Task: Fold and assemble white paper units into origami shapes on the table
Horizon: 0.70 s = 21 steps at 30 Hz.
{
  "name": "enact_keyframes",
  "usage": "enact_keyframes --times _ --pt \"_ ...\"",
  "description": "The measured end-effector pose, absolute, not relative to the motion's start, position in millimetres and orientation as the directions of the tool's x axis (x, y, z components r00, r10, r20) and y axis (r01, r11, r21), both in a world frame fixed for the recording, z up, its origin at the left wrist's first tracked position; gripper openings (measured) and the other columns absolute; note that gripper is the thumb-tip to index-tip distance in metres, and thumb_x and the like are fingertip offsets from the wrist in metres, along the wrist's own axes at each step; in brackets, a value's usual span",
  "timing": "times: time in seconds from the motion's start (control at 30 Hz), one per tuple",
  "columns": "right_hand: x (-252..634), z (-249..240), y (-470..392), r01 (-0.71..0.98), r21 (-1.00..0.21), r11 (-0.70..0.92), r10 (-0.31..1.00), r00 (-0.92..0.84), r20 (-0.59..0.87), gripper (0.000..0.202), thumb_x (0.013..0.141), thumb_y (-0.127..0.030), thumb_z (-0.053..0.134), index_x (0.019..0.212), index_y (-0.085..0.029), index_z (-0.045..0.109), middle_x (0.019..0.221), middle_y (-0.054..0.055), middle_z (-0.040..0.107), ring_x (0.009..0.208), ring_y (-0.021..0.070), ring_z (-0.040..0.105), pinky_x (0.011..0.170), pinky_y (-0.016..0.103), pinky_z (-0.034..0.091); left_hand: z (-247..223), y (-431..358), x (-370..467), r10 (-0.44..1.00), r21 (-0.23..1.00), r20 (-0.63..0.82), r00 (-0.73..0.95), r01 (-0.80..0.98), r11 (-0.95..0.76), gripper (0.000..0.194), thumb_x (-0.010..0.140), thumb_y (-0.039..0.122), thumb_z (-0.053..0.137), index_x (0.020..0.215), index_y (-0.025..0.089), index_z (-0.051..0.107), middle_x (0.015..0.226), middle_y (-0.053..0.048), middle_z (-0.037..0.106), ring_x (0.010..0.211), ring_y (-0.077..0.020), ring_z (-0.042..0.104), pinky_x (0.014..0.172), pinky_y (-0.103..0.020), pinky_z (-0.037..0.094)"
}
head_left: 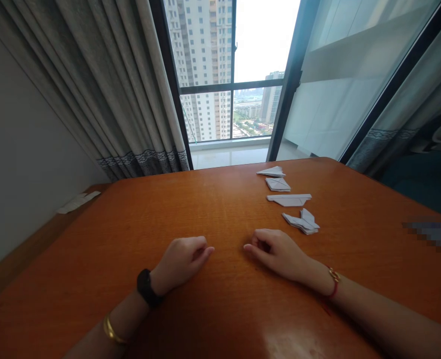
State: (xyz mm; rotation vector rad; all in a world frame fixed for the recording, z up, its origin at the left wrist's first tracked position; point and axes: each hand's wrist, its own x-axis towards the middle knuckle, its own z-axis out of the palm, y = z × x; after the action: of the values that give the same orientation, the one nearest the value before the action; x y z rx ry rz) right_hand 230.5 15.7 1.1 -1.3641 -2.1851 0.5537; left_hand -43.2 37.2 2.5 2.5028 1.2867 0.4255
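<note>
My left hand point(183, 260) rests on the wooden table point(130, 249), its fingers curled in and the thumb pointing right. Nothing shows in it. Across a short gap, my right hand point(276, 252) lies with its fingers curled into a loose fist, and the hollow inside looks empty. Just beyond the right hand is a folded paper bird point(304, 222). Behind it lie a long folded paper piece point(289, 200), a squarish folded paper packet point(278, 184) and a pointed folded paper piece point(272, 171). Neither hand touches the paper.
The tabletop's far edge meets a glass door point(232, 89) with tall buildings outside. A grey curtain point(130, 99) hangs at the left, and another point(403, 119) at the right. A white sheet point(78, 202) lies beyond the left edge. A blurred grey object point(435, 237) sits at the right.
</note>
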Motion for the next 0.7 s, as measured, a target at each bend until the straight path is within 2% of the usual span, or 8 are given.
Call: enact_keyframes --times 0.7 --pt "227.7 -0.5 11.2 0.678 -0.556 0.481 0.866 -0.467 0.18 0.028 0.091 -0.037 0.056 0.069 -0.019 0.052 0.067 -0.001 0.061 0.061 0.012 0.052 0.058 0.024 0.035 5.0 34.6 -42.7 0.802 0.36 0.117 0.586 0.727 -0.584 0.036 0.097 0.039 0.04 0.066 0.019 0.043 0.062 0.002 0.049 0.057 -0.0123 0.046 0.056 -0.025 0.027"
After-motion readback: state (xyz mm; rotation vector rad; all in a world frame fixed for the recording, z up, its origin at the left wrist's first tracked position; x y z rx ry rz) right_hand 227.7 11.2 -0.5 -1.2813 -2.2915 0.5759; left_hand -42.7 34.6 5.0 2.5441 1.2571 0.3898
